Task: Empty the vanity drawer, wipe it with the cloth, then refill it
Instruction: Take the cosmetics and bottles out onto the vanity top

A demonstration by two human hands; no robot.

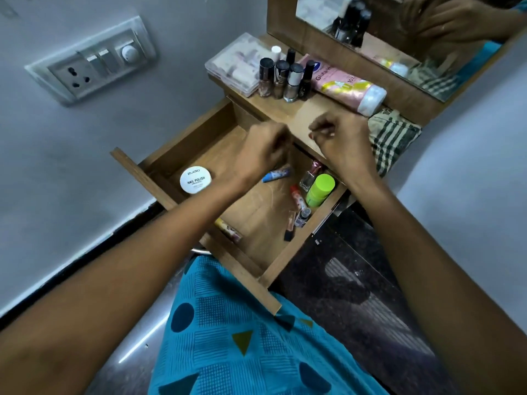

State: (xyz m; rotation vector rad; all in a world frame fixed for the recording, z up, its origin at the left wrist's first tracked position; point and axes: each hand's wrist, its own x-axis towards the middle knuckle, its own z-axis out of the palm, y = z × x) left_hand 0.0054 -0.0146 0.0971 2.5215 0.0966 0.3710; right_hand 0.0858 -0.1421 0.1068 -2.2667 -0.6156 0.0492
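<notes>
Your drawer point(199, 143) stands pulled open under the vanity top point(313, 109), part emptied; the checked cloth point(393, 138) waits on that top, right end. Emptying step, judged. Left hand point(262, 149) is blurred, grip unreadable; right hand point(339, 138) has fingers curled together, apparently holding nothing. Next: lift the white jar point(196, 180), then the blue tube point(276, 174).

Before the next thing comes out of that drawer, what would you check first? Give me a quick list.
1. Drawer pulled fully open: ok.
2. Drawer emptied: not ok; white tub, green bottle and blue tube remain inside.
3. Free space on vanity top: ok.
4. Cloth within reach: ok.
5. Left hand empty: cannot tell, blurred.
6. Right hand empty: cannot tell.
</notes>
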